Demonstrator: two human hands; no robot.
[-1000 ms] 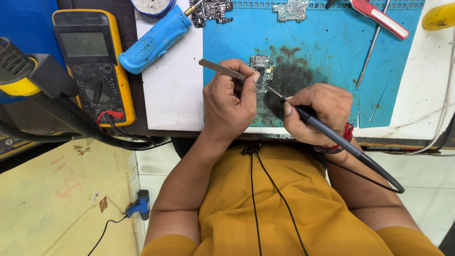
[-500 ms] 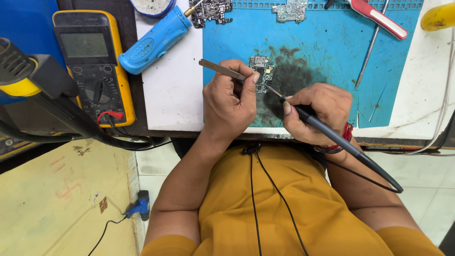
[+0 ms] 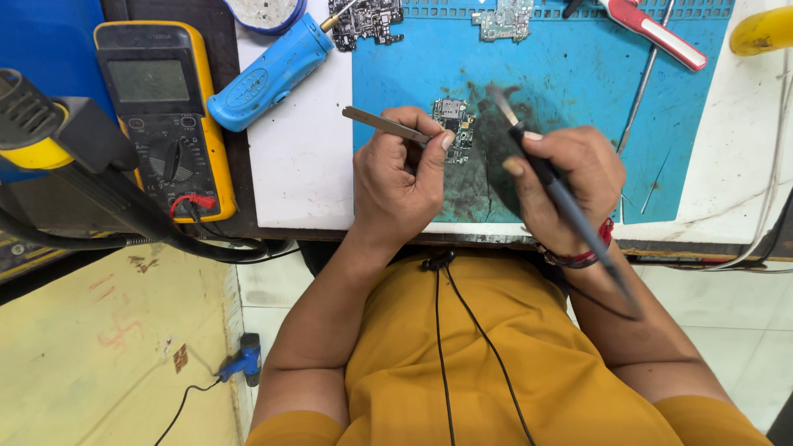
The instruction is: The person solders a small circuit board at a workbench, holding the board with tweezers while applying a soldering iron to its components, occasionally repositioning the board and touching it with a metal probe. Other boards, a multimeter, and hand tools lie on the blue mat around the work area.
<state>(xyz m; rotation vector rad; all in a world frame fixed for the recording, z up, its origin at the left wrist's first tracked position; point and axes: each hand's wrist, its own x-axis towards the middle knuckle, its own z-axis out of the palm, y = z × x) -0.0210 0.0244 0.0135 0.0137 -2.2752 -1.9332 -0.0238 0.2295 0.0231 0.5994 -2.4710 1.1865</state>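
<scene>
My left hand (image 3: 396, 182) grips metal tweezers (image 3: 382, 124), their tip resting on a small circuit board (image 3: 456, 125) that lies on the blue work mat (image 3: 578, 74). My right hand (image 3: 570, 177) holds a dark soldering iron (image 3: 562, 198) like a pen. Its blurred tip points up and to the left, lifted clear of the board and a little to its right. A black scorched patch stains the mat around the board.
A yellow multimeter (image 3: 165, 116) with leads lies at the left beside a blue pen-shaped tool (image 3: 268, 74). Two more circuit boards (image 3: 368, 18) and a red-handled tool (image 3: 652, 31) sit at the mat's far edge. A black hose (image 3: 99, 206) crosses the bench's left side.
My right hand has drawn the soldering iron's tip off the board and swung it up and right. The left hand and tweezers stay on the board.
</scene>
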